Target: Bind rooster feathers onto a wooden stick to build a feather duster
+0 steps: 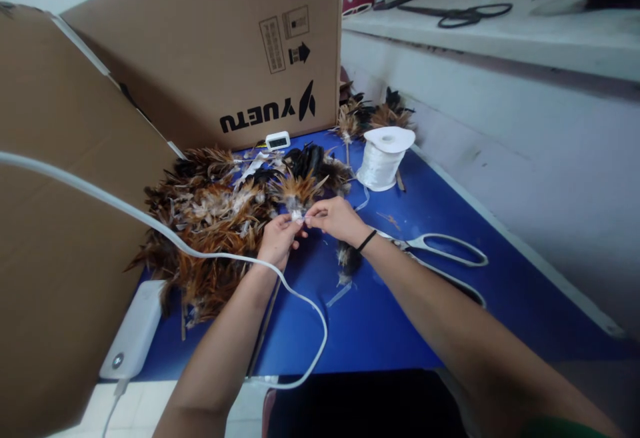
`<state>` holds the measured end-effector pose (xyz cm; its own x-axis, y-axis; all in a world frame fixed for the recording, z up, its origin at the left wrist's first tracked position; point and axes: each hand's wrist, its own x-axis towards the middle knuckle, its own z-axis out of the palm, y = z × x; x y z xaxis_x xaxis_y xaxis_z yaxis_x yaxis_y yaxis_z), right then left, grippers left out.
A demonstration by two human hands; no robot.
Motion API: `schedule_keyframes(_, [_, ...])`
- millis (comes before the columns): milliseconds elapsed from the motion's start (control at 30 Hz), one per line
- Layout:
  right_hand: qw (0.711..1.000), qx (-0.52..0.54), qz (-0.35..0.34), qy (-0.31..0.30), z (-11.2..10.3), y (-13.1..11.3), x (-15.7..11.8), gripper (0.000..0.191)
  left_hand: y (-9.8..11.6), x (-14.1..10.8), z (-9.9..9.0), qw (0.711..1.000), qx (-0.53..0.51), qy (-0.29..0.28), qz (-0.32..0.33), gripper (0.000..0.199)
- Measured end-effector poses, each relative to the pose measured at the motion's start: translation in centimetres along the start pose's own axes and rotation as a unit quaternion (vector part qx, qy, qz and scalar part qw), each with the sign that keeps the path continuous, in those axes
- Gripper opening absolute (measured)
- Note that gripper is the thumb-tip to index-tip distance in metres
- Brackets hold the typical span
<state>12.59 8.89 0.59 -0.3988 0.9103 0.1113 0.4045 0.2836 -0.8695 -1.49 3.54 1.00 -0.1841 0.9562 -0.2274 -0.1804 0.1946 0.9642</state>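
Pinched in my left hand [278,241] is a small feather duster, its brown and black feathers [299,188] pointing away from me. A thin stick [266,321] runs from below that hand toward the table's near edge. My right hand [341,219] closes thumb against fingers at the white base of the feathers, on what looks like a clear plastic strip. Part of this strip [363,199] shows between the right hand and a white spool [384,159]. Left of my hands lies a large heap of brown feathers [205,245].
White-handled scissors [447,251] lie right of my right forearm. A white cable [165,228] crosses over my left forearm. A white power bank [134,331] sits at the left edge. Cardboard boxes [200,45] wall the back and left. A small digital display [278,141] stands behind the feathers.
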Motion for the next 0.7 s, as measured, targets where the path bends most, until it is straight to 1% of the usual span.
schedule_keyframes(100, [0.999,0.023,0.023,-0.018,0.6,0.0,-0.4,0.016,0.0,0.0,0.0,1.0,-0.013,0.001,-0.007,0.037])
schedule_keyframes(267, [0.999,0.015,0.01,-0.028,1.2,-0.2,-0.8,0.017,-0.1,0.0,0.0,1.0,-0.018,0.021,-0.008,0.035])
schedule_keyframes(433, [0.999,-0.028,-0.03,-0.029,0.8,-0.4,-1.0,0.018,-0.2,0.2,-0.1,0.999,-0.024,0.03,-0.006,0.026])
schedule_keyframes(500, [0.999,-0.035,-0.027,-0.032,0.6,-0.5,-1.2,0.018,-0.1,0.2,-0.1,0.999,-0.032,0.031,-0.014,0.023])
schedule_keyframes(633, [0.997,-0.023,-0.012,-0.067,0.3,-0.8,-1.4,0.02,-0.1,0.2,-0.3,0.999,-0.038,0.024,-0.021,0.016])
schedule_keyframes(700, [0.998,-0.022,-0.005,-0.064,-0.2,-1.0,-1.4,0.018,-0.1,0.2,-0.3,0.999,-0.037,0.019,-0.022,0.015])
